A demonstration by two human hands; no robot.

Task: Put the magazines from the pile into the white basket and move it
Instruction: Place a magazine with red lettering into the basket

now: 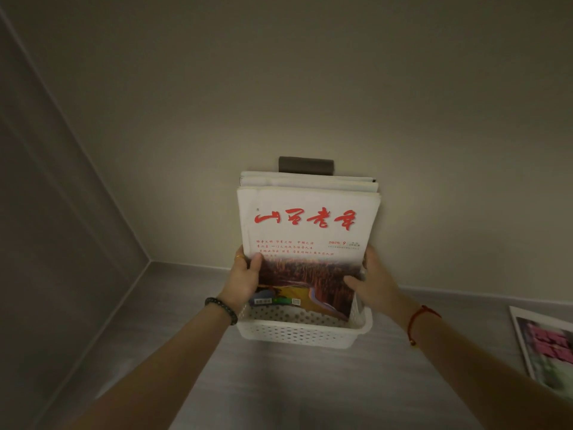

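Two hands: your left hand (pixel 245 279) and right hand (pixel 372 280) each clasp a side edge of the front magazine (pixel 307 231), thumbs across the cover, fingers curled behind.
Task's things: the front magazine stands upright with its foot inside the white basket (pixel 297 332). More magazines (pixel 307 180) stand behind it, nearer the wall. One loose magazine (pixel 548 346) lies flat on the grey surface (pixel 279 383), well apart to your right.
Risk, tipping: the stack rises far above the basket's low wall. If you let go carelessly, it will likely fan forward or topple the basket.
Risk, moving: lift by the covers alone and they may slide out. You'd do better to take the rim.
Risk, omission: the loose magazine could get left behind.
Materials: the basket is thin white plastic with rows of small holes and rounded corners. The covers look glossy and limp, their tops slightly bowed. The surface is matte, faintly grained.
Unclear: you cannot tell what the dark block (pixel 305 164) behind the stack is.
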